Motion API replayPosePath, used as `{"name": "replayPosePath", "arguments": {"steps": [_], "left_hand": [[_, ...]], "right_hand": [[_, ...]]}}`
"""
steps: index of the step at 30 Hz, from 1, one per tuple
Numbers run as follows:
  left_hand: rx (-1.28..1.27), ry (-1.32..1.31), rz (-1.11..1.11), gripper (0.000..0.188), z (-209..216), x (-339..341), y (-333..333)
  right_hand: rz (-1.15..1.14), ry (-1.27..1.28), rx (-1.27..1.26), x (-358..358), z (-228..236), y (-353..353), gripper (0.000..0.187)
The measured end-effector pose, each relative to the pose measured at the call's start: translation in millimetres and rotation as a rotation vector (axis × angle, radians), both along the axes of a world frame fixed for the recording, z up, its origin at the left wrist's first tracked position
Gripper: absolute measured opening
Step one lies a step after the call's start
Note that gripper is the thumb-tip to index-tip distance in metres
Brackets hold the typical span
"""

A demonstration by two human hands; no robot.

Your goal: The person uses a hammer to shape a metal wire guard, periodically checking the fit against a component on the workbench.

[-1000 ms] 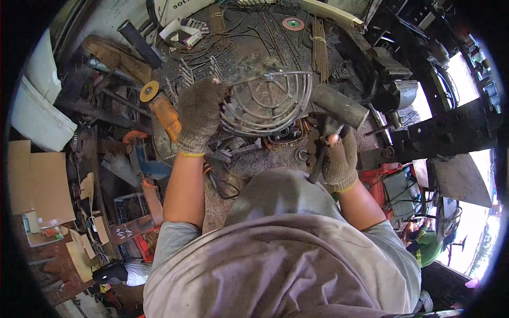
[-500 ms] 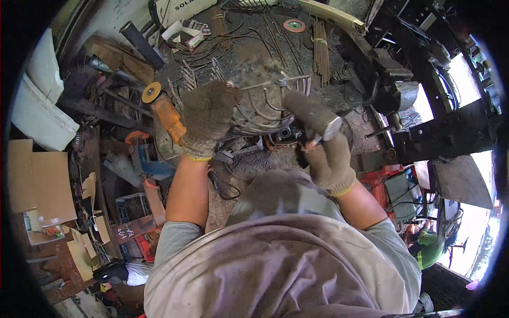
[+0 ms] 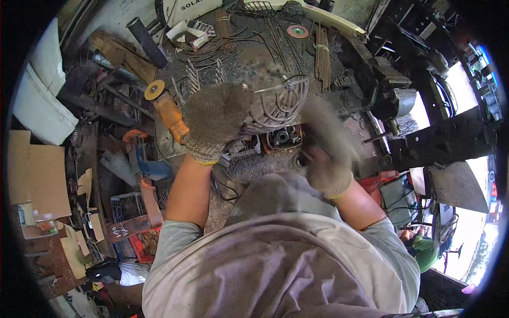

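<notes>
My left hand (image 3: 216, 119), in a dark knitted glove, is closed on the left end of a curved basket-like frame of bent metal rods (image 3: 283, 103). Its fingertips are hidden behind the glove's back. My right hand (image 3: 330, 175), gloved too, grips a hammer (image 3: 324, 124) whose thick round head is smeared by motion. That head is just right of the rod frame; whether they touch I cannot tell. Left of my left hand lies an orange angle grinder (image 3: 170, 117) with a yellow disc. A greasy metal machine part (image 3: 282, 138) sits below the frame.
Bundled thin rods (image 3: 322, 58), a reddish grinding disc (image 3: 297, 32) and twisted bars lie on the dirty work surface ahead. A blue clamp-like tool (image 3: 151, 165) and cardboard (image 3: 47, 177) are at left. Heavy dark steel beams (image 3: 440, 127) stand at right. A person in green (image 3: 426, 252) is at far right.
The hammer has swung from a sharp view to a blur, its head turning slightly rightward. The rod frame has tilted in my left hand, and the machine part below shows more.
</notes>
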State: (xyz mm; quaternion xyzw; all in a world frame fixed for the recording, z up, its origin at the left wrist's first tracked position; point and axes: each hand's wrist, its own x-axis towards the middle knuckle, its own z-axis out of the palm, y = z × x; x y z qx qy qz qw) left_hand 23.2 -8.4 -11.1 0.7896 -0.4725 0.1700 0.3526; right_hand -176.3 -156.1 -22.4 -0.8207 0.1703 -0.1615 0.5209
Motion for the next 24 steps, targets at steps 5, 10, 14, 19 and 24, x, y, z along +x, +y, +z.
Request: {"name": "replayPosePath", "arguments": {"steps": [5,10,14,19,24], "left_hand": [[-0.025,-0.275,0.095,0.015,-30.2,12.0,6.7],[-0.004,-0.138,0.026,0.019,-23.9,16.3,4.7],[0.054,0.016,0.022,0.021,-16.0,6.9,7.7],[-0.031,0.233,0.021,0.018,-42.5,40.4,-4.3],[0.073,-0.03,0.057,0.011,-20.6,7.7,9.1]], "right_hand": [[0.058,-0.376,-0.343,7.6,10.8,-1.1,0.04],[-0.03,-0.48,0.226,-26.0,-8.8,-7.8,0.067],[0.01,0.159,-0.356,13.3,12.4,12.4,0.048],[0.032,-0.363,-0.393,0.3,3.7,12.5,0.04],[-0.047,-0.434,-0.306,3.4,-1.5,6.6,0.044]]}}
